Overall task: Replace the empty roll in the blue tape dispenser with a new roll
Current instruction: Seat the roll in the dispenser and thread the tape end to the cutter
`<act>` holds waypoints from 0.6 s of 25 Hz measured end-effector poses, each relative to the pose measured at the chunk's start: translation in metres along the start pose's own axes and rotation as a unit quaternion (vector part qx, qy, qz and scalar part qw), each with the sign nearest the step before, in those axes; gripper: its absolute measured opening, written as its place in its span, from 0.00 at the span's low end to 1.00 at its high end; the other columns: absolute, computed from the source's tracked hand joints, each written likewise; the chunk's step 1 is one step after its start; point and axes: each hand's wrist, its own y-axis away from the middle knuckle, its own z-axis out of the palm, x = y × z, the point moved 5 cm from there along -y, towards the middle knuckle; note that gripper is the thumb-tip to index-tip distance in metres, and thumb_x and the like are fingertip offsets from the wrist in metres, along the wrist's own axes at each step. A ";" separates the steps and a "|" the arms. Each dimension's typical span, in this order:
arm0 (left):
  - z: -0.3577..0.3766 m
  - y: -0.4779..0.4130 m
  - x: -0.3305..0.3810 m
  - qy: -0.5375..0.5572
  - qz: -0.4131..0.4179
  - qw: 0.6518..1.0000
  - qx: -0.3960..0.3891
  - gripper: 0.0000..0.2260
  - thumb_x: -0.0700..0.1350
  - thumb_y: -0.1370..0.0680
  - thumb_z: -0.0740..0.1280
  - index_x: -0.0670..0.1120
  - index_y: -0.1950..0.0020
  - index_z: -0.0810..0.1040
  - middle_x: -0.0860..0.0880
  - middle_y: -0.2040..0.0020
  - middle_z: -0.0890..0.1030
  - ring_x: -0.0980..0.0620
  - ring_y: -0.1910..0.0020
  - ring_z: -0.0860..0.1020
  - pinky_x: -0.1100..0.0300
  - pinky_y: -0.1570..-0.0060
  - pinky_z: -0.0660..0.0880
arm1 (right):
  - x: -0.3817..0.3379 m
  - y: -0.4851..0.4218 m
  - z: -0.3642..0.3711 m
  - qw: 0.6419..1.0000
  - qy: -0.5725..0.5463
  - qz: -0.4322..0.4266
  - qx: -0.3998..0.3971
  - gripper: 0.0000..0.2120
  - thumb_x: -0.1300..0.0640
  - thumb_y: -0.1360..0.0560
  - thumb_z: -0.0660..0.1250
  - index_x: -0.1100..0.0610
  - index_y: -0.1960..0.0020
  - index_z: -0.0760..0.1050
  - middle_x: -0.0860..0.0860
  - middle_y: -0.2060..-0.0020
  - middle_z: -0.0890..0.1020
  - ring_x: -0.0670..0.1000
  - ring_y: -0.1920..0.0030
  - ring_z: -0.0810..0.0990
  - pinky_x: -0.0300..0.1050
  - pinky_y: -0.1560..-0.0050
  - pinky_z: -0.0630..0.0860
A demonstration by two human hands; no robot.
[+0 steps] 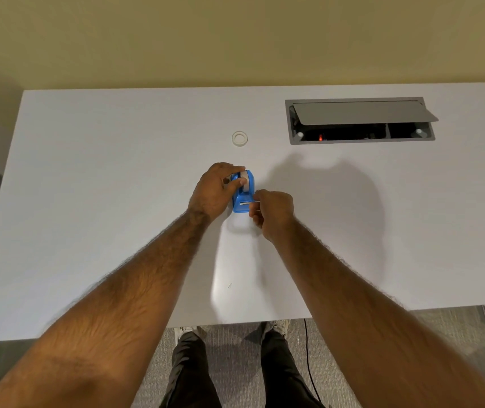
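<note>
- Blue tape dispenser [243,198]: stands on the white table [117,187], near its middle, cutter end toward the person.
- Roll in dispenser [245,179]: white, seated in the top of the blue body.
- Left hand [216,191]: curled over the dispenser's far end, thumb and fingers closed on the seated roll.
- Right hand [270,212]: just beside the cutter end, fingers drawn together in a pinch; what it pinches cannot be told.
- Loose ring [239,138]: white, lying flat on the table beyond the dispenser, well apart from it.
- Cable hatch [359,120]: grey, lid raised, far right of table.

bare desk [103,201] all round, small ring [239,138] behind, open cable hatch [359,120] far right
</note>
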 end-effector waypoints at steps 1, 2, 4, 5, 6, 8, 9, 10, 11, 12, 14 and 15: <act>0.000 -0.001 0.000 0.003 -0.002 1.000 0.000 0.14 0.52 0.19 0.65 0.50 0.35 0.80 0.50 0.37 0.79 0.50 0.41 0.78 0.54 0.36 0.74 | 0.000 -0.002 -0.001 1.000 0.003 0.005 0.010 0.09 0.58 0.25 0.65 0.65 0.53 0.75 0.53 0.71 0.75 0.47 0.75 0.72 0.37 0.76 0.71; 0.000 -0.001 0.000 0.002 -0.003 1.000 -0.001 0.14 0.52 0.19 0.65 0.50 0.35 0.80 0.50 0.38 0.80 0.51 0.41 0.78 0.57 0.37 0.74 | 0.000 0.000 -0.002 0.999 0.010 0.009 0.029 0.12 0.54 0.25 0.67 0.64 0.54 0.76 0.54 0.69 0.77 0.48 0.73 0.74 0.37 0.75 0.73; -0.001 -0.002 -0.001 -0.005 -0.003 1.000 -0.001 0.14 0.52 0.19 0.65 0.50 0.35 0.80 0.50 0.39 0.80 0.51 0.41 0.77 0.62 0.39 0.71 | -0.003 0.003 -0.002 0.999 0.008 0.004 0.049 0.14 0.48 0.28 0.72 0.60 0.55 0.78 0.54 0.67 0.79 0.48 0.72 0.75 0.35 0.76 0.74; -0.001 -0.003 -0.001 -0.008 -0.003 1.000 -0.001 0.14 0.51 0.19 0.64 0.50 0.35 0.80 0.50 0.39 0.81 0.52 0.41 0.77 0.63 0.40 0.69 | -0.004 0.002 -0.001 0.999 0.006 -0.005 0.052 0.15 0.47 0.29 0.74 0.60 0.57 0.78 0.54 0.66 0.79 0.49 0.71 0.75 0.34 0.77 0.73; -0.001 -0.003 -0.001 -0.012 -0.003 1.000 -0.002 0.14 0.51 0.18 0.64 0.49 0.35 0.80 0.49 0.38 0.81 0.51 0.40 0.77 0.63 0.40 0.68 | -0.005 0.001 0.000 0.998 0.007 -0.017 0.052 0.15 0.48 0.31 0.75 0.60 0.60 0.77 0.55 0.66 0.79 0.49 0.71 0.75 0.34 0.78 0.72; 0.000 -0.005 -0.001 -0.016 -0.007 1.000 -0.012 0.15 0.51 0.18 0.62 0.49 0.35 0.80 0.49 0.37 0.81 0.51 0.39 0.77 0.63 0.38 0.68 | -0.006 0.001 0.002 0.997 0.021 -0.031 0.063 0.15 0.50 0.32 0.77 0.59 0.63 0.75 0.54 0.67 0.78 0.50 0.72 0.75 0.35 0.76 0.74; 0.000 -0.006 -0.001 -0.018 -0.009 1.000 -0.018 0.15 0.51 0.17 0.62 0.49 0.34 0.80 0.49 0.36 0.81 0.51 0.38 0.77 0.63 0.37 0.68 | -0.004 0.000 0.001 0.996 0.027 -0.031 0.074 0.14 0.51 0.31 0.76 0.57 0.64 0.74 0.54 0.68 0.78 0.49 0.72 0.75 0.38 0.74 0.76; 0.000 -0.007 0.000 -0.018 -0.010 1.000 -0.023 0.15 0.51 0.17 0.61 0.48 0.34 0.80 0.49 0.36 0.81 0.51 0.37 0.76 0.61 0.36 0.68 | -0.003 -0.001 0.001 0.996 0.031 -0.033 0.082 0.12 0.53 0.29 0.75 0.56 0.64 0.74 0.54 0.67 0.78 0.49 0.72 0.75 0.40 0.70 0.79; -0.001 -0.008 0.000 -0.017 -0.011 0.999 -0.026 0.15 0.50 0.17 0.61 0.48 0.34 0.80 0.49 0.36 0.80 0.51 0.37 0.76 0.60 0.35 0.68 | -0.003 -0.002 0.001 0.995 0.039 -0.037 0.088 0.11 0.55 0.27 0.73 0.55 0.64 0.73 0.55 0.66 0.79 0.49 0.72 0.76 0.43 0.67 0.81; -0.001 -0.008 0.001 -0.015 -0.010 1.000 -0.024 0.15 0.50 0.17 0.61 0.48 0.34 0.80 0.49 0.35 0.80 0.51 0.36 0.76 0.60 0.35 0.68 | -0.002 -0.002 0.001 0.994 0.047 -0.041 0.086 0.09 0.58 0.26 0.70 0.55 0.64 0.74 0.55 0.65 0.79 0.50 0.71 0.76 0.45 0.64 0.82; -0.001 -0.008 0.003 0.000 -0.002 1.000 -0.011 0.14 0.48 0.17 0.62 0.49 0.33 0.80 0.49 0.35 0.80 0.52 0.37 0.76 0.64 0.36 0.67 | -0.002 -0.002 0.000 0.993 0.065 -0.055 0.079 0.07 0.62 0.25 0.66 0.56 0.62 0.76 0.55 0.66 0.79 0.50 0.71 0.75 0.44 0.66 0.81; -0.001 -0.009 0.004 0.008 0.005 1.000 -0.005 0.14 0.46 0.17 0.62 0.49 0.34 0.80 0.49 0.36 0.80 0.52 0.37 0.76 0.66 0.37 0.67 | -0.002 -0.002 0.000 0.993 0.064 -0.062 0.075 0.06 0.63 0.26 0.64 0.56 0.61 0.77 0.55 0.66 0.79 0.50 0.71 0.75 0.42 0.69 0.78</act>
